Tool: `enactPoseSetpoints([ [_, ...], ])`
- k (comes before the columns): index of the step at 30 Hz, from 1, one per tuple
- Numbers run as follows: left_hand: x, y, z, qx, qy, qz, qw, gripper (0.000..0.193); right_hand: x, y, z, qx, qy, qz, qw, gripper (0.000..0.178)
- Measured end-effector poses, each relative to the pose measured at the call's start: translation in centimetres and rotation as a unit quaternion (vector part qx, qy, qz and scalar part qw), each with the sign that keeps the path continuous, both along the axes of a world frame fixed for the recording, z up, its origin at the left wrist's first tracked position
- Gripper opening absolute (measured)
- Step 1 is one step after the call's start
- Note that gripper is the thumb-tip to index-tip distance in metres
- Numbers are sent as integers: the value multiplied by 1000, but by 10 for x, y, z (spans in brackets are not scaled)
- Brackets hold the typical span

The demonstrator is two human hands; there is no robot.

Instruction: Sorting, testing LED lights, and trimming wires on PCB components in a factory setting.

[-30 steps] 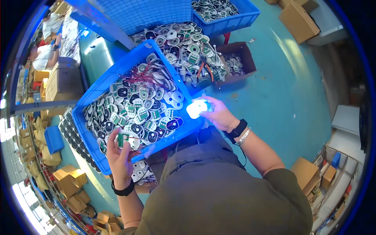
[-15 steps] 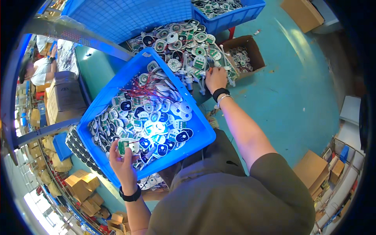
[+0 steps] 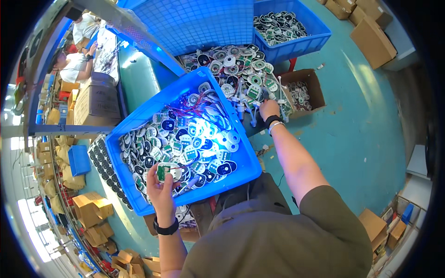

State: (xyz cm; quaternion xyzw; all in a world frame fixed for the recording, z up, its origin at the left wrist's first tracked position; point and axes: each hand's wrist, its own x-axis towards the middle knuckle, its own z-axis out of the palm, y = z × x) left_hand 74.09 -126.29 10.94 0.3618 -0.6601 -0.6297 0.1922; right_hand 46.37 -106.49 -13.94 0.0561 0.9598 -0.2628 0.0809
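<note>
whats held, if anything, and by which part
Left hand: white part with green circuit board, pinched at its board end. Right hand: can't tell.

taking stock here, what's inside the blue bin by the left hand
The blue bin holds heaped rounded pieces, white and black, some with green circuit boards, and red wires farther back. Lower layers and the bottom are covered; the left hand and its held piece hide more.

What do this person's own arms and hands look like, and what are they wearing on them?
Both the left hand and the right hand are gloveless. The left wrist has a wide black band; the right has another black band plus a silver-coloured bracelet. The right forearm is bare below a short olive-brown sleeve.
</note>
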Motion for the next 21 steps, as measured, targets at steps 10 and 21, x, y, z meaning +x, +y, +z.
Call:
enactPoseSetpoints([
  [10, 13, 15, 10, 9, 42, -5, 999, 39, 14, 46, 2, -356, -162, -76, 917, 31],
  [21, 36, 23, 6, 1, 26, 13, 1000, 39, 3, 48, 46, -504, -276, -73, 815, 29],
])
